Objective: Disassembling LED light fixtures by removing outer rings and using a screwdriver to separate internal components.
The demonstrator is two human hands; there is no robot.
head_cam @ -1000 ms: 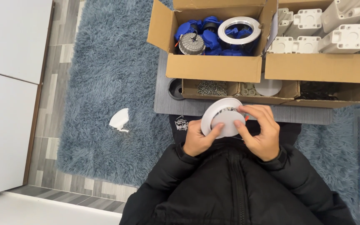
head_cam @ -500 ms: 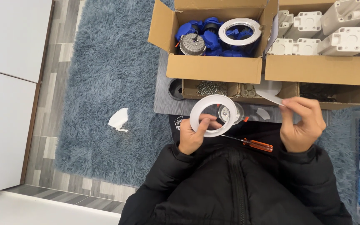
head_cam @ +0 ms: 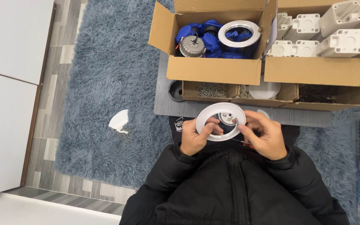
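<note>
Smooth, matt white plastic ring (head_cam: 221, 121); shaggy grey-blue rug (head_cam: 105, 75); plain brown cardboard boxes (head_cam: 213, 70); glossy blue plastic parts (head_cam: 211, 41); matt black padded jacket (head_cam: 230, 191).

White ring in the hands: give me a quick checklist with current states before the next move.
1. Left hand grips white ring at its rim: ok.
2. Right hand touches the ring's right side: ok.
3. Ring's opening faces the camera, small part visible inside: ok.
4. Screwdriver within reach, mostly hidden under the right hand: ok.
5. Screws in the small box: ok.
6. Small part seated properly: cannot tell.
</note>
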